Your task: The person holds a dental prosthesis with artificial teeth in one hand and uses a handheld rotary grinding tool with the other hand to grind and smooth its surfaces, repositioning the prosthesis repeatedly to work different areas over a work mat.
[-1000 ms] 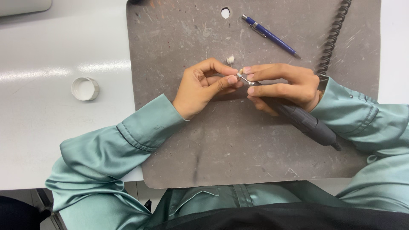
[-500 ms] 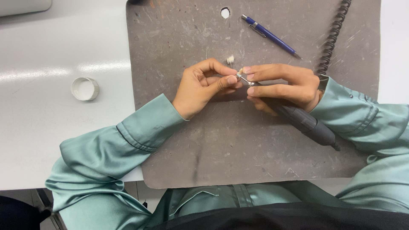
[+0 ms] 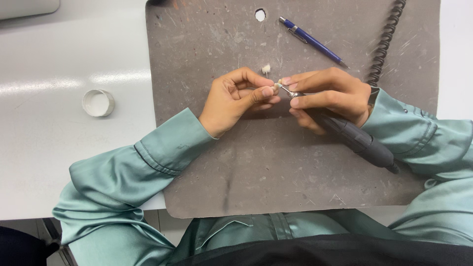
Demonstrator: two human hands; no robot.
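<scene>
One grey scuffed work mat (image 3: 276, 162) fills most of the frame, lying on a white table (image 3: 59, 148) that shows along the left side. At the centre of the frame, both hands meet over the mat. The right hand (image 3: 330, 96) is wrapped around a dark rotary handpiece (image 3: 354, 138), which runs down towards the lower right, its coiled black cable (image 3: 384, 42) climbing to the upper right corner. The left hand (image 3: 234, 101) has its fingertips pinched together on a small white piece (image 3: 277, 85), held against the tool's metal tip. A blue pen (image 3: 313, 42) lies slantwise at the upper middle of the mat. A white ring-shaped cap (image 3: 98, 102) sits on the table at the left. Another tiny white piece (image 3: 266, 68) rests on the mat just above the hands.
</scene>
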